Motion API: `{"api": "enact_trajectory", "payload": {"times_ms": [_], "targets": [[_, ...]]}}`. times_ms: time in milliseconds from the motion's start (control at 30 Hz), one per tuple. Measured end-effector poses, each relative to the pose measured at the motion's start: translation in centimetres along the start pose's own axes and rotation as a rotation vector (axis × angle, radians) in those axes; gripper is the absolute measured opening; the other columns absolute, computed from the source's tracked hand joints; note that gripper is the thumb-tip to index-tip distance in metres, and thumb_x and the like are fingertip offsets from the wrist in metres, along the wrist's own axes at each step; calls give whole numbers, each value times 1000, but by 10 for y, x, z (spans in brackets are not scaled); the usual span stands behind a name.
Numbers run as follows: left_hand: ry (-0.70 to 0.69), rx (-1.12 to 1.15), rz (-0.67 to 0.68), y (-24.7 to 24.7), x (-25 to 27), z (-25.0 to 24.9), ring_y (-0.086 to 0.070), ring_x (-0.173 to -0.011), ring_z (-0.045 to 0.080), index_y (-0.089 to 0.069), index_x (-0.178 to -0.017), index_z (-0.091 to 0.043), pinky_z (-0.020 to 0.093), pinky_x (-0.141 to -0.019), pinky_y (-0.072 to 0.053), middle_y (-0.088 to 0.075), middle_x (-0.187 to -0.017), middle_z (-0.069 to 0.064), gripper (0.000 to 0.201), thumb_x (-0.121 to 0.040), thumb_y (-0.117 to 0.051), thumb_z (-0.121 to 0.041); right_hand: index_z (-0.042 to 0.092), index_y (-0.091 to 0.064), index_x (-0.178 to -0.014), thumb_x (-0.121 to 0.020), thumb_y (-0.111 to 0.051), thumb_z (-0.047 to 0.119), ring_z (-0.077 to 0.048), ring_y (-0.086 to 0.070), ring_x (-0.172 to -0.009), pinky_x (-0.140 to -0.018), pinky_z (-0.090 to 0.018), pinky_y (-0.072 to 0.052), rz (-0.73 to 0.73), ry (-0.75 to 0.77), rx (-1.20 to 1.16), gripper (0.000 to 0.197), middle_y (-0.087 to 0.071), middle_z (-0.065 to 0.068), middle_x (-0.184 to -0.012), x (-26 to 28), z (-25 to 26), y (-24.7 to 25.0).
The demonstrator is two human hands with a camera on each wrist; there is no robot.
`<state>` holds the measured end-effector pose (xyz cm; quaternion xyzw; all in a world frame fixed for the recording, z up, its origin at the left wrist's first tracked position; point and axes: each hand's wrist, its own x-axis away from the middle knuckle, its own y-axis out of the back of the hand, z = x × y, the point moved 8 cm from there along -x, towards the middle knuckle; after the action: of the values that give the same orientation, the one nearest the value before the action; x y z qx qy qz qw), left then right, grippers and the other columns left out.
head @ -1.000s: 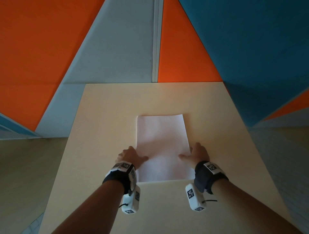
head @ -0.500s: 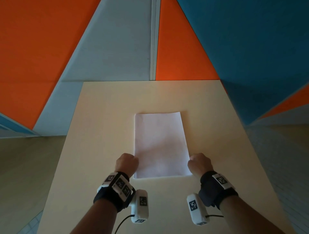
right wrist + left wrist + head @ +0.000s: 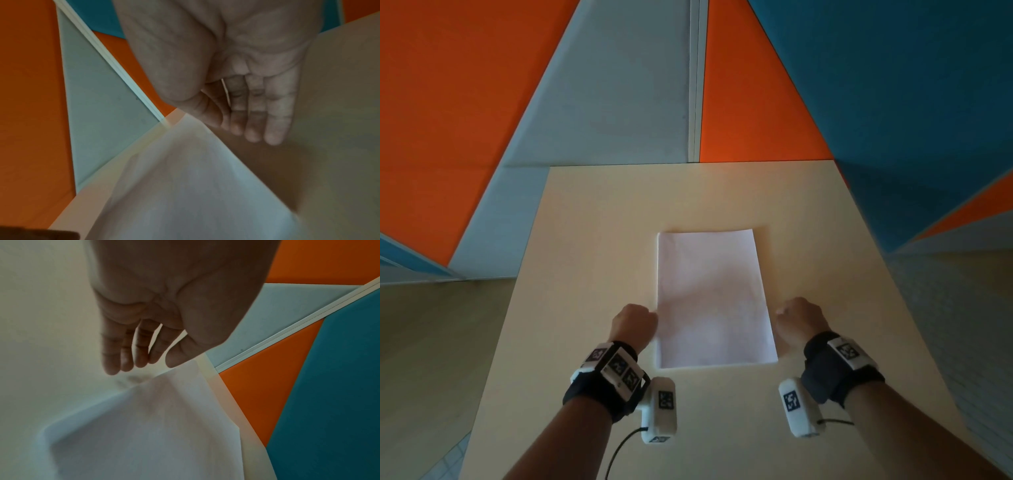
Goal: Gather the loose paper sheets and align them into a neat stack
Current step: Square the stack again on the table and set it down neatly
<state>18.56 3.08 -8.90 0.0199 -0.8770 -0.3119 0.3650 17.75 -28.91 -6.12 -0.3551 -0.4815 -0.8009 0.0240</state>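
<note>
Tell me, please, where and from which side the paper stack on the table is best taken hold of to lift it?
Probably by its two long side edges near the close end, one hand from each side. The paper stack lies flat on the table, so fingers must slide under an edge. The left hand and right hand already flank it there.

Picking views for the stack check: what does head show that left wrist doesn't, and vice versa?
Head only: the whole paper stack outline with its edges flush, both the left hand and the right hand flanking its long sides, and the table.

Left wrist only: the palm side, with loosely extended fingers and the thumb tip at the paper's edge.

Both: the white stack lying on the table, the left hand beside it, and the orange and blue wall panels.
</note>
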Motion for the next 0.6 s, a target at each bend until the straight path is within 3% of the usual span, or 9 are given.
{"api": "enact_trajectory", "payload": {"times_ms": [67,133,233,300,333,400,500,600], "targets": [[-19,37,-31,11,-15,-13,-57,-117,25,-61,-124,-1,39,-101,-47,-60,-131,14,31,-95,-50,-9,4,-71,-104,-91,-47,11,-35,-67,-99,-89,-37,-55,-55,34,-57,28,-70,-16,-109,-15,11,17],[-127,-170,-36,15,-26,-34,-51,-129,25,-61,-123,-3,35,-104,-44,-58,-133,10,30,-97,-46,-7,6,-69,-112,-94,-46,10,-35,-68,-101,-92,-42,-56,-54,45,-139,30,-68,-15,-117,-35,22,26],[-182,-201,-36,18,-47,-56,-54,-125,26,-64,-115,0,35,-101,-45,-61,-124,11,27,-97,-44,-7,4,-69,-111,-94,-49,5,-33,-70,-92,-76,-37,-62,3,-17,-290,26,-69,-16,-110,-59,33,27],[-146,57,56,12,-58,-63,-57,-120,29,-62,-117,4,37,-101,-47,-61,-125,15,28,-96,-46,-6,1,-69,-109,-93,-52,2,-33,-71,-93,-79,-39,-62,77,-20,-369,23,-70,-14,-101,-68,41,22],[-139,121,38,12,-62,-66,-58,-116,31,-60,-119,7,42,-101,-47,-61,-126,21,30,-95,-46,-4,-1,-69,-107,-93,-52,1,-33,-71,-93,-82,-42,-61,106,-13,-382,23,-71,-13,-96,-70,45,20],[-138,126,10,11,-75,-62,-59,-107,33,-58,-122,9,50,-100,-48,-60,-126,28,33,-93,-46,-3,-5,-69,-100,-92,-49,-2,-33,-71,-91,-84,-44,-60,126,-8,-376,22,-72,-16,-94,-72,50,18],[-143,75,25,8,-80,-61,-61,-110,40,-59,-121,7,51,-98,-49,-61,-124,29,33,-92,-47,-3,-9,-67,-100,-88,-48,-3,-37,-71,-91,-82,-47,-60,109,10,-348,23,-72,-23,-99,-76,51,16],[-150,53,27,9,-75,-62,-61,-108,37,-60,-122,2,50,-98,-50,-62,-125,27,33,-92,-47,-4,-3,-70,-95,-86,-50,-1,-34,-71,-91,-82,-45,-61,99,42,-293,23,-74,-16,-94,-73,49,16]]}}
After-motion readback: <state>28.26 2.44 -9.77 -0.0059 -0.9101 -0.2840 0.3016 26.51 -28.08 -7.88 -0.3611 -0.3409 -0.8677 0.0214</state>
